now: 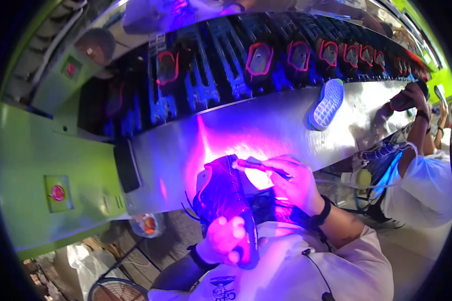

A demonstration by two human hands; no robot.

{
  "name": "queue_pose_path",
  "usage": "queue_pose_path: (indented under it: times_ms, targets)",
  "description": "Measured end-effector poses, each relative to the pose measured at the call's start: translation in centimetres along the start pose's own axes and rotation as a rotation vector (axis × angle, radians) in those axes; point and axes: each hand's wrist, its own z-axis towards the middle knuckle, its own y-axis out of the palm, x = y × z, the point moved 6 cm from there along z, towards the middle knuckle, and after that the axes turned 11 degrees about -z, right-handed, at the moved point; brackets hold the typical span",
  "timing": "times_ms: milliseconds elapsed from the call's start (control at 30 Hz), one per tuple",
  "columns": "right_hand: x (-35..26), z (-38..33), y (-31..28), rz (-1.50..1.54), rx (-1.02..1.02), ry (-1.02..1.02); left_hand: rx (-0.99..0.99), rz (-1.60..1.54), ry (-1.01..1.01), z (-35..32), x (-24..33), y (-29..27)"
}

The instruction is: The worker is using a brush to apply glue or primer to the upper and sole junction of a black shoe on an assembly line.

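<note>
Purple-pink light falls over a dark shoe upper (pixel 223 188) that I hold tilted in front of my body. My left hand (pixel 222 239) is closed around its lower end. In my right hand (pixel 295 181) is a slim brush (pixel 253 164), gripped between the fingers. The brush's tip meets the far end of the shoe, at its edge; whether it carries any liquid cannot be made out. A bright white patch (pixel 258 178) glows just under the right fingers.
A metal ledge (pixel 281 120) runs along a conveyor (pixel 216 70) bearing several dark shoe uppers with pink-red edges. On the ledge lies a pale shoe sole (pixel 328 104). At right a co-worker's hand (pixel 416 98) holds a dark shoe. A green machine panel (pixel 30 185) stands left.
</note>
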Motion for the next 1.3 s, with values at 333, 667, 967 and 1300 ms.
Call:
queue_pose_path:
  times_ms: [333, 667, 967, 1300]
  targets:
    - [0.1, 2.0, 2.7, 0.002, -0.062, 0.290, -0.368, -0.043, 0.358, -4.2, 0.9, -1.1]
    - [-0.5, -2.8, 2.8, 0.228, -0.117, 0.483, -0.320, -0.071, 0.410, -3.7, 1.1, -0.8]
    - [-2.8, -5.7, 2.2, 0.088, -0.132, 0.240, -0.262, -0.114, 0.319, -3.5, 1.6, -0.9]
    - [-1.0, -4.3, 3.2, -0.153, -0.071, 0.128, -0.352, 0.148, 0.397, -4.2, 2.1, -0.7]
